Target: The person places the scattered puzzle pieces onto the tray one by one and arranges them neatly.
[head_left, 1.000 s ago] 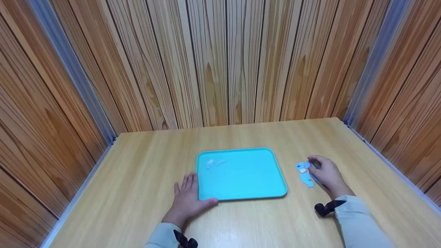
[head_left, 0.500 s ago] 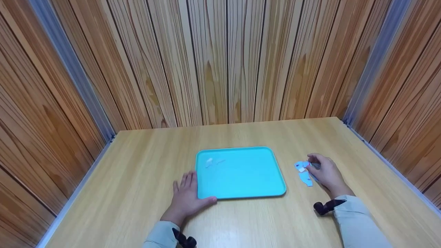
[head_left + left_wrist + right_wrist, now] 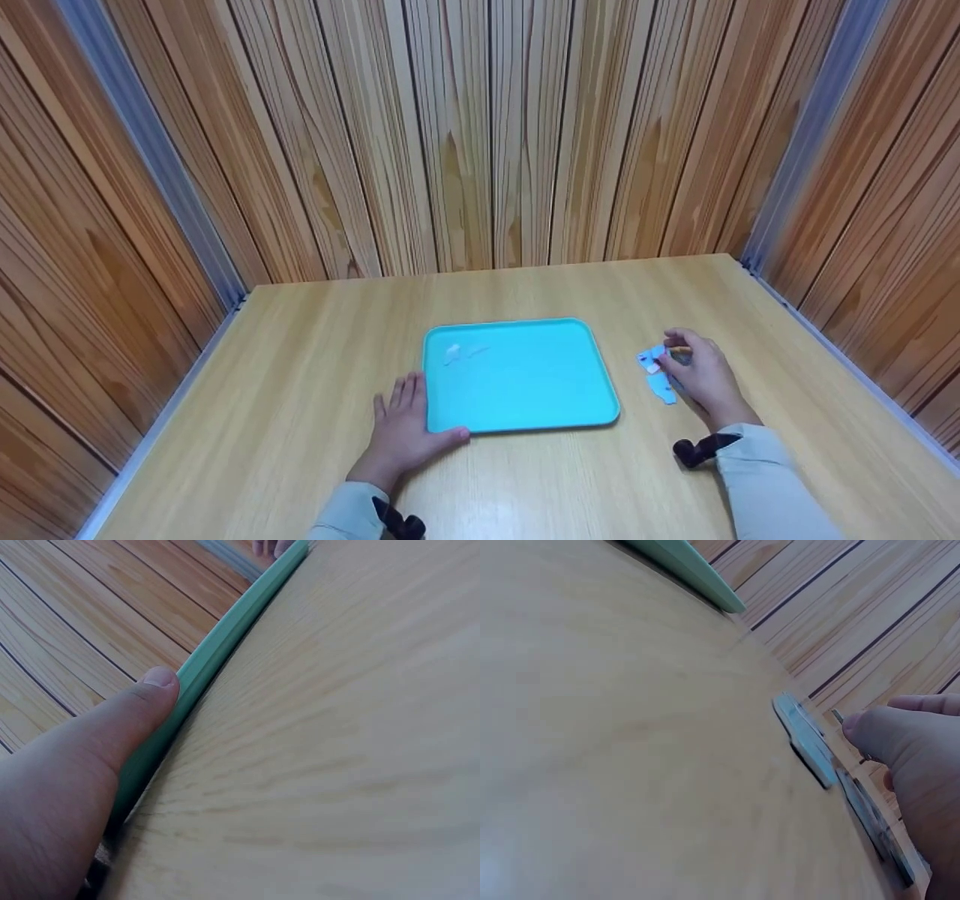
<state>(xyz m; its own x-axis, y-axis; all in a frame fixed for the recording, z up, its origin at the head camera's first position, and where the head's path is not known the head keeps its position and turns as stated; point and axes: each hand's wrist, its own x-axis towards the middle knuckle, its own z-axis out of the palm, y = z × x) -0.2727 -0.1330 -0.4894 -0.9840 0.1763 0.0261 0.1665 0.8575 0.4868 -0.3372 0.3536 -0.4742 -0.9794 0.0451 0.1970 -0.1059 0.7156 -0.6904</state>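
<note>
My left hand [image 3: 405,435] lies at the near left corner of a turquoise tray [image 3: 525,382]. Its fingers stretch along the left side, and the thumb [image 3: 160,682] touches the front rim in the left wrist view. To the right of the tray, my right hand [image 3: 703,379] pinches a thin flat piece [image 3: 838,717] between thumb and fingers, which mostly hide it. Beside and beneath that hand lie several flat pale-blue cut-out pieces [image 3: 661,388], some with printed marks. In the right wrist view one blue piece [image 3: 804,739] lies flat just short of the thumb.
Two faint whitish patches [image 3: 452,354] show in the tray's far left part. The light wooden table [image 3: 547,480] carries everything. Wood-plank panels [image 3: 465,135] rise behind it and on both sides.
My right hand has shifted very slightly left over the blue pieces, and a yellowish patch now shows between its fingers. My left hand stays at the tray's corner.
</note>
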